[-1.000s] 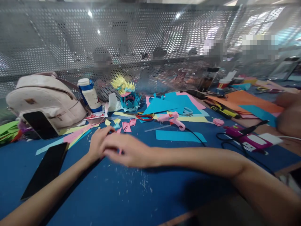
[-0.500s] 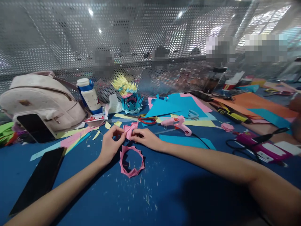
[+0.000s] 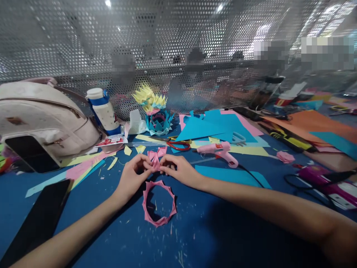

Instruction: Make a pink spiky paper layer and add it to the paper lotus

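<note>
Between my two hands is a folded pink paper piece (image 3: 156,157), pleated and fanned out at its far end. My left hand (image 3: 135,173) pinches its near left side with thumb and fingers. On the right side, my right hand (image 3: 182,169) pinches it too, the fingertips of both hands close together. Just below them a pink folded-paper ring (image 3: 145,204) with pointed edges lies flat on the blue table (image 3: 122,238). A pink glue gun (image 3: 216,149) rests to the right of my right hand, and red-handled scissors (image 3: 178,145) lie beyond it.
A blue and yellow paper model (image 3: 159,124), a water bottle (image 3: 103,111) and a pale backpack (image 3: 36,115) stand at the back. Blue paper sheets (image 3: 212,124) lie behind the glue gun. A phone (image 3: 30,152) leans on the backpack; a black flat object (image 3: 36,219) lies left.
The view has shifted slightly, so most things sit a little differently in it. Both hands still hold the pink paper, whose far end now shows more spread; the fingers have shifted on it.
</note>
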The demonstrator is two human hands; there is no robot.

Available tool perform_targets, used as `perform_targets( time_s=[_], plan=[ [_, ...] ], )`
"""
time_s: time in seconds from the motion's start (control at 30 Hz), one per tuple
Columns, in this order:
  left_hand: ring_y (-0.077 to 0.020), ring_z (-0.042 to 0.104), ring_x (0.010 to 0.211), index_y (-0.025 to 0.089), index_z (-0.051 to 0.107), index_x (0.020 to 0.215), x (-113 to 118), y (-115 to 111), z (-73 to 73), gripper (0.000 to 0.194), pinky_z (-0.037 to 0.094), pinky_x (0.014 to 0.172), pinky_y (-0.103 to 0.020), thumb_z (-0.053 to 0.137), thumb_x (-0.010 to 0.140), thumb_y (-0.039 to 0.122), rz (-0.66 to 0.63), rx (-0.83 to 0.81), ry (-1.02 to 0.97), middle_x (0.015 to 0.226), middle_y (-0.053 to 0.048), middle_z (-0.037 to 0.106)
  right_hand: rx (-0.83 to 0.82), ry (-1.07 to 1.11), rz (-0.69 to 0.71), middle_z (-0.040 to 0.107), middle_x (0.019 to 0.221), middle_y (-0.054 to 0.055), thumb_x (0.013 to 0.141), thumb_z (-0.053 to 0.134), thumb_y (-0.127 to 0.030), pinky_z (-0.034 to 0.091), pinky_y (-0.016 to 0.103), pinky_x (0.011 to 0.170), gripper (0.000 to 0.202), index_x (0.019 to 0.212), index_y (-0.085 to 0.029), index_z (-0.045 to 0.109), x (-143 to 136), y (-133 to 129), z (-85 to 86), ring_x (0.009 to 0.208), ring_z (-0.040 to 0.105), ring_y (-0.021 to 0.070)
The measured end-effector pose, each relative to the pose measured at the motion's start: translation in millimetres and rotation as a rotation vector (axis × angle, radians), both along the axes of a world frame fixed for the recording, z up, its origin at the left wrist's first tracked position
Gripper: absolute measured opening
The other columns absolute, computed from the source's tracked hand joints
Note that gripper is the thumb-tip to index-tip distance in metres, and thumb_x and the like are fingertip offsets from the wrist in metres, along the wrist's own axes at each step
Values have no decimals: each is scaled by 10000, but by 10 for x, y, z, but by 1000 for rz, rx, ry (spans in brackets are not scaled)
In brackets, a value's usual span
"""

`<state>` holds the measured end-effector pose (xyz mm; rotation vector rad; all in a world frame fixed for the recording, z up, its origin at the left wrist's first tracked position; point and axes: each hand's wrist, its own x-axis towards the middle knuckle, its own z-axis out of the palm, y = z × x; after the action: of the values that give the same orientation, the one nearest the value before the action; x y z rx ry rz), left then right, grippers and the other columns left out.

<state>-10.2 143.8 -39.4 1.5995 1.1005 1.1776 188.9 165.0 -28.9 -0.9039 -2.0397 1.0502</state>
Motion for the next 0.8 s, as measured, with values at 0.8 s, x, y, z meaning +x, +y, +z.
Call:
perform_targets(
  time_s=[0.8],
  plan=[
    [-187,563,877,187,613,910,-128,-509,152,193,433,760,-297,439,975,238,137,516,230,928,-61,596,159,32,-52,608,770,12,874,595,-374,410,254,635,225,778,-170,594,53,-45,-65,681,513,131]
  ],
)
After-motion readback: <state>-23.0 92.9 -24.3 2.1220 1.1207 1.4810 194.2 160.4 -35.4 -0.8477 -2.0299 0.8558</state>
